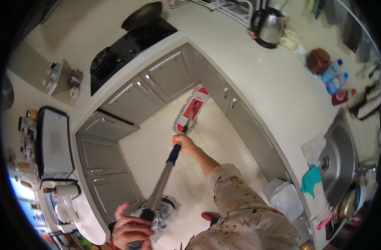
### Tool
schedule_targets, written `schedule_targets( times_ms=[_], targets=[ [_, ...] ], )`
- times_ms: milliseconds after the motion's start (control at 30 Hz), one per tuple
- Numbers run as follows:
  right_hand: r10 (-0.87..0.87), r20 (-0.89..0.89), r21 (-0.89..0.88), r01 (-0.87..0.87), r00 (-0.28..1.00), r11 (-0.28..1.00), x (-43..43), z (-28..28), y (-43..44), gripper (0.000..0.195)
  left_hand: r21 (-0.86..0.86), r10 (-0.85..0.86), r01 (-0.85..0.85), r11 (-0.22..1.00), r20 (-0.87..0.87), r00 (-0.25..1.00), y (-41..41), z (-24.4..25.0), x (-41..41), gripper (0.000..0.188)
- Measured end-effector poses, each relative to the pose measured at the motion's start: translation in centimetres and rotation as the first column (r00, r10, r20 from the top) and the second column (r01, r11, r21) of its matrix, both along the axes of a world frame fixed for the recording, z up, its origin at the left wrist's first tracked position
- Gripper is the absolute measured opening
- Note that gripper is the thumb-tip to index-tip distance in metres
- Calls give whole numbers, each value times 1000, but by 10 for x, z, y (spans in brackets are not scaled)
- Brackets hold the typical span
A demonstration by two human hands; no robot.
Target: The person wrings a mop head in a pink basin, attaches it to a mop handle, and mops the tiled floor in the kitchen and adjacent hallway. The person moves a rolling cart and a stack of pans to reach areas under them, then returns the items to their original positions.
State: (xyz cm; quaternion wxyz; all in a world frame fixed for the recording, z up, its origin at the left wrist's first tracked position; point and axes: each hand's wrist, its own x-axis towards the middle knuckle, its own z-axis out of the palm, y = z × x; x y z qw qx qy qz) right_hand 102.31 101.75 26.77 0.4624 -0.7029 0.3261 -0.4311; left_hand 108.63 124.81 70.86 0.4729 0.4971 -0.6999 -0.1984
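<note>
A flat mop's telescopic handle [163, 182] slants across the view from the lower left to the floor ahead. Near its upper end, my left hand [132, 230] wraps round the dark grip, with one finger raised off the pole. Farther down, my right hand [185, 144] grasps the pole just past its dark blue collar [174, 153]. The red and white mop head [196, 101], fringed with grey strands, lies on the pale tiled floor [149, 140] by the corner of the grey cabinets [170, 76].
A bin with a clear liner [160, 215] stands beneath the handle. To the right is a white lidded bin [284, 198], near a shoe [210, 216]. Countertops [237, 65] surround the floor, carrying a gas hob [128, 51], an electric kettle [268, 28] and a steel sink [338, 159].
</note>
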Motion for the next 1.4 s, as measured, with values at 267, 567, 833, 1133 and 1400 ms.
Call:
schedule_targets(
  times_ms=[267,567,833,1133,1400],
  targets=[
    [-268,-69,120,274,961,954,-17,75,179,5,-38,-207,205,978,-86,975,42,78,89,28],
    [-475,-250,108,512,844,852,-143,61,478,21,130,-306,530,838,-691,655,116,40,38,26],
    [-589,-552,49,728,590,684,-189,18,569,10,352,70,546,761,-880,469,157,-35,21,14],
    [-438,-432,6,488,788,873,-83,81,307,30,-51,-615,846,530,-711,342,34,47,130,17],
    [-299,-123,-71,292,946,954,57,14,51,28,81,-401,519,851,-538,742,-4,6,200,14]
  ],
)
